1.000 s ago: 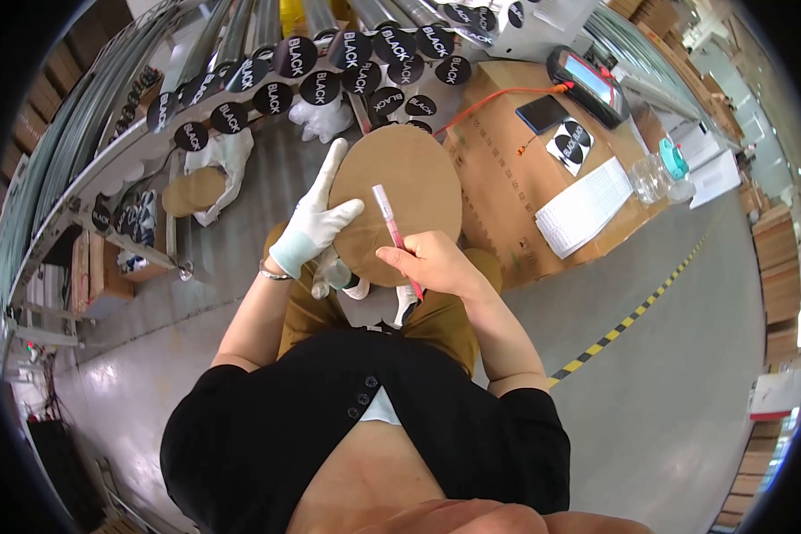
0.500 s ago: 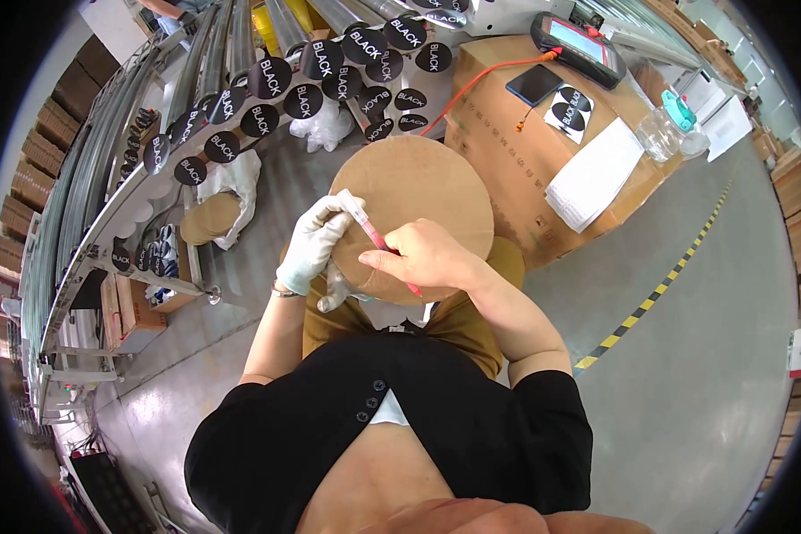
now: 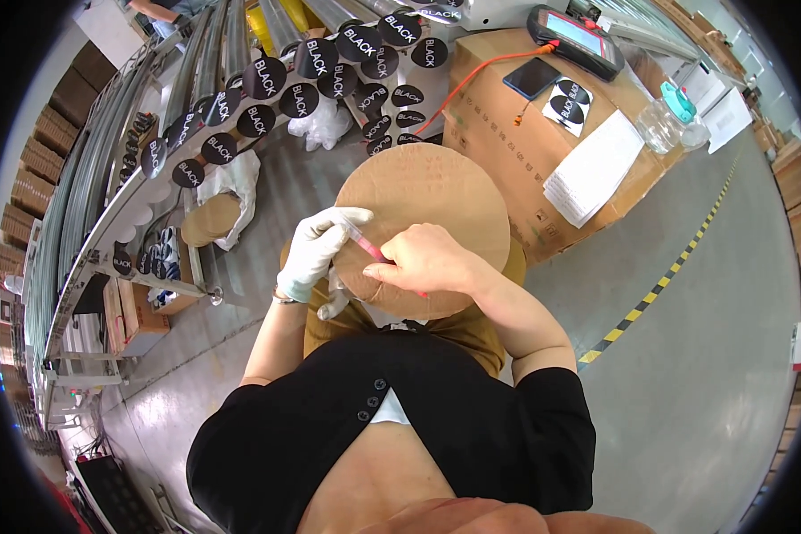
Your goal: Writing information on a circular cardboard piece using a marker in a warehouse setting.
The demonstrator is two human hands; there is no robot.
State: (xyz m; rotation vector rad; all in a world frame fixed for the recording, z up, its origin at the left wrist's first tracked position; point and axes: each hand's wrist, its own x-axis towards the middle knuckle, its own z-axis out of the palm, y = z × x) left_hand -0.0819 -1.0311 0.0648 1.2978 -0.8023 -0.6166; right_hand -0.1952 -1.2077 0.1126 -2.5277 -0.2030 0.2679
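Observation:
A round cardboard disc (image 3: 436,191) lies over my lap, just beneath both hands. My left hand (image 3: 314,254), in a white glove, pinches the pale, see-through end of a slim pink-red pen-like tool (image 3: 371,248). Bare, my right hand (image 3: 427,258) is closed round the tool's red body, and a red tip shows below the fist. The tool slants over the left part of the disc; its exact kind is hard to make out. A loose white glove (image 3: 334,298) hangs by my left wrist at the disc's edge.
At the right stands a cardboard box (image 3: 498,169) bearing a phone (image 3: 532,78), paper sheets (image 3: 596,169), a bottle (image 3: 663,129) and a handheld device (image 3: 578,43) with an orange cable. A rack of metal tubes (image 3: 187,80) with black round labels stands left. Yellow-black tape (image 3: 659,289) marks the floor.
My left fingers have come round over the tool's pale end, which stuck out further before. The tool's upper end has dropped slightly, and the disc has shifted a little right.

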